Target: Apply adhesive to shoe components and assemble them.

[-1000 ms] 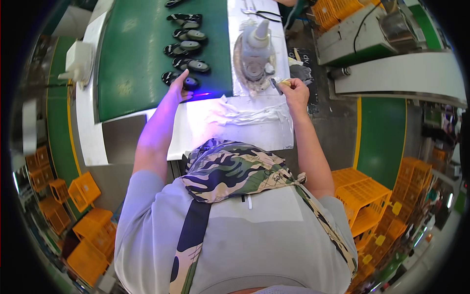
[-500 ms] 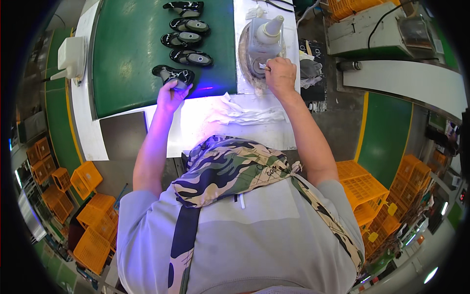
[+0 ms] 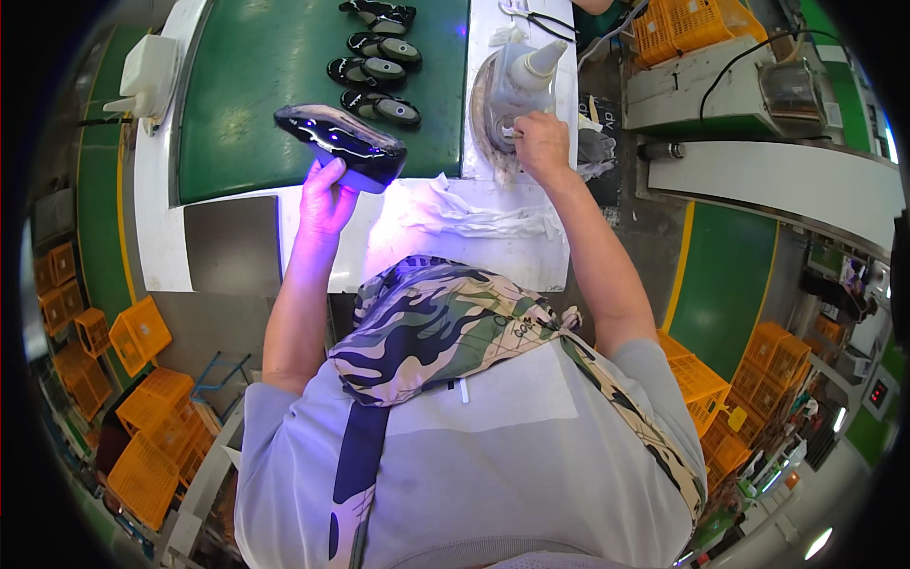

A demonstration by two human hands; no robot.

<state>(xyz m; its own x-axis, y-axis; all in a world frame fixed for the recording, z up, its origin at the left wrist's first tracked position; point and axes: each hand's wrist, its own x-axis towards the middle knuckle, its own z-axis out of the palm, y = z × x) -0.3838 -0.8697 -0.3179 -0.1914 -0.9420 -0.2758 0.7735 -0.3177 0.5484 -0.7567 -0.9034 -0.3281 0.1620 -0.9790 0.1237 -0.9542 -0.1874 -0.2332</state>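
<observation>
My left hand (image 3: 327, 199) grips a glossy black shoe (image 3: 346, 137) from beneath, lifted over the near edge of the green mat (image 3: 246, 114). Purple light shines on the shoe and on my wrist. My right hand (image 3: 543, 147) is closed in a pinch beside a clear container with a pale cone-nozzled bottle (image 3: 533, 71) on a stained round base (image 3: 482, 104). Something small and light shows at its fingertips, too small to name. Several more black shoes (image 3: 382, 107) lie in a column on the mat.
A crumpled white cloth (image 3: 483, 213) lies on the white table near me. To the left are a white bottle (image 3: 147, 81) and a dark flat panel (image 3: 232, 245). Pliers-like tool (image 3: 545, 21) rests at the far right. Orange crates (image 3: 152, 474) stand behind on both sides.
My left hand has raised the shoe from the mat toward me and turned it, so its glossy upper shows. My right hand stays by the container. My view has shifted slightly.
</observation>
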